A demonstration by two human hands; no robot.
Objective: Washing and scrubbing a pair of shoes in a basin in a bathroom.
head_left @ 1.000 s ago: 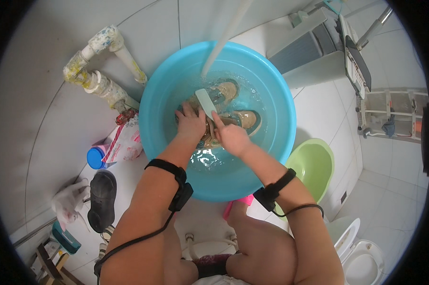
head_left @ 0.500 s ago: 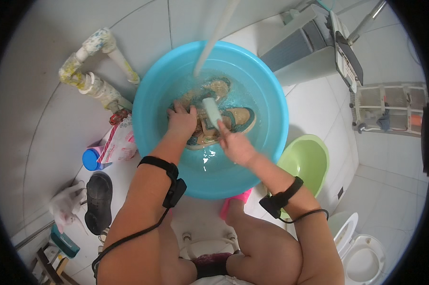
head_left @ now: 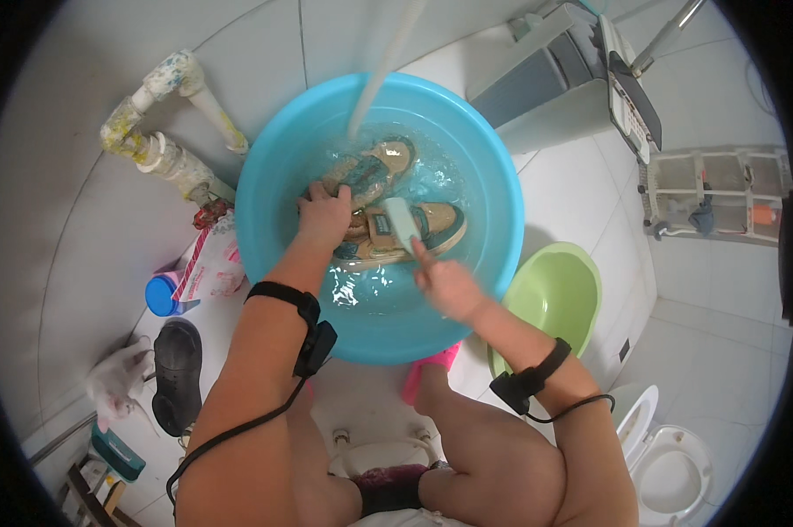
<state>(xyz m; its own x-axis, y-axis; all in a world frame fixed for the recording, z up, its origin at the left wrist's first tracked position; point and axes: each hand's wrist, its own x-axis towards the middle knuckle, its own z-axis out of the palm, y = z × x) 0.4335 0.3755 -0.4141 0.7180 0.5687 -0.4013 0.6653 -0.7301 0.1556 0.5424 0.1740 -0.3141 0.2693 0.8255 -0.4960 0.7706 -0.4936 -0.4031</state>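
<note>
Two tan and dark green shoes lie in water inside a large blue basin. The nearer shoe points to the right; the farther shoe is tilted toward the upper right. My left hand grips around the heel end of the shoes, its fingertips partly hidden; which shoe it holds is hard to tell. In my right hand, slightly blurred, is a pale green brush, laid against the top of the nearer shoe. The bristles face down, out of sight.
A white hose hangs over the basin's far side. Right of it stand a green basin and a grey bin-like container. At left are white pipes, a blue-lidded jar, a black clog and a white cat.
The brush and my right hand have moved slightly down and right along the nearer shoe. The water is less churned over the shoes. My left hand keeps its hold.
</note>
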